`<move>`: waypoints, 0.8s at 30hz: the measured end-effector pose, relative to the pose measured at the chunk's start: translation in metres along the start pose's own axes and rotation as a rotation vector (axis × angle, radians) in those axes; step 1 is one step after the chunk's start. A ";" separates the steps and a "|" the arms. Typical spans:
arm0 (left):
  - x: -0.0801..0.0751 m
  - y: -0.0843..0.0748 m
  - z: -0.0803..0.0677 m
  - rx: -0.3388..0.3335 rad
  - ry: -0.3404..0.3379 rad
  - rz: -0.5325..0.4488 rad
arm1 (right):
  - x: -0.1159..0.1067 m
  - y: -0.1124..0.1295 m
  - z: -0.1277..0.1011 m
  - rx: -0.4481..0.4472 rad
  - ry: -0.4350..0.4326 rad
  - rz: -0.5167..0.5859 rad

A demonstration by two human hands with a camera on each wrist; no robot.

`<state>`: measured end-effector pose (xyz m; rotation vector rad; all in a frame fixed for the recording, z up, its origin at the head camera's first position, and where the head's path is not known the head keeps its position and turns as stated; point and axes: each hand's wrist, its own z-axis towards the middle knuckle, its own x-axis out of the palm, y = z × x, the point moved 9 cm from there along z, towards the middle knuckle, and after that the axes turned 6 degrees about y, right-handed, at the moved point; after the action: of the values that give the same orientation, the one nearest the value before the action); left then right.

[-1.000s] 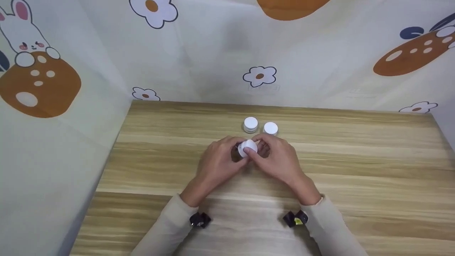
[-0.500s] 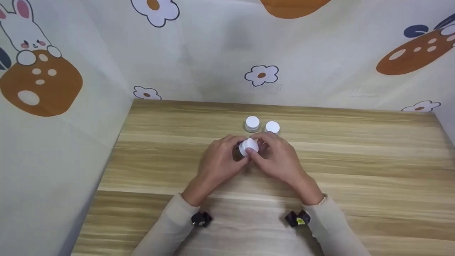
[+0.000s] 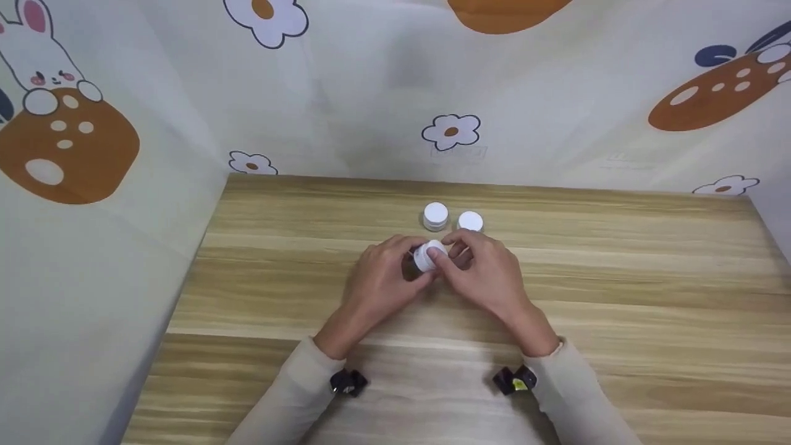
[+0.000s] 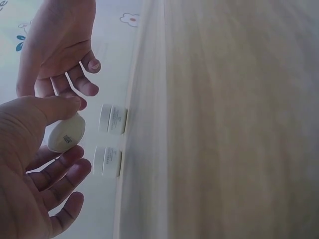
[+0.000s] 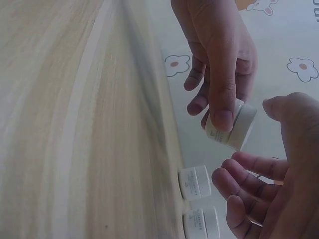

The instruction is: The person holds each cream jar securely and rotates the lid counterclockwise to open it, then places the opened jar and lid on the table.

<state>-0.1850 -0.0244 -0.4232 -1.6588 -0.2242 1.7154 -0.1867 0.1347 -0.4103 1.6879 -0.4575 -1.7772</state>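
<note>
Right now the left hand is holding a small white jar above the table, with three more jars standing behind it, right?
Not quite: only two jars stand behind, as the head view shows. The rest holds: the left hand grips the small white jar above the table.

White jars (image 3: 453, 219) on a light wood-grain table (image 3: 618, 278); cream flower-printed backdrop (image 3: 371, 93).

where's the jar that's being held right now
In the head view, the small white jar sits mid-table, gripped by the left hand, just before two standing jars.
</note>
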 end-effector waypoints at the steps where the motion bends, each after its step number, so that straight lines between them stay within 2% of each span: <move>1: 0.000 0.000 0.000 -0.001 -0.002 0.003 | 0.001 0.000 0.000 0.001 0.000 -0.003; 8: -0.002 0.000 -0.002 0.009 -0.022 0.012 | 0.002 0.004 -0.001 -0.030 0.002 0.028; 14: 0.000 0.001 0.000 0.012 -0.010 0.013 | 0.005 0.006 0.000 -0.045 0.033 0.038; 24: 0.002 0.003 0.001 0.006 0.004 0.023 | 0.007 0.007 -0.001 -0.059 0.037 0.036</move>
<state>-0.1866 -0.0258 -0.4265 -1.6662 -0.1989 1.7283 -0.1837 0.1247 -0.4110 1.6589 -0.4128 -1.7148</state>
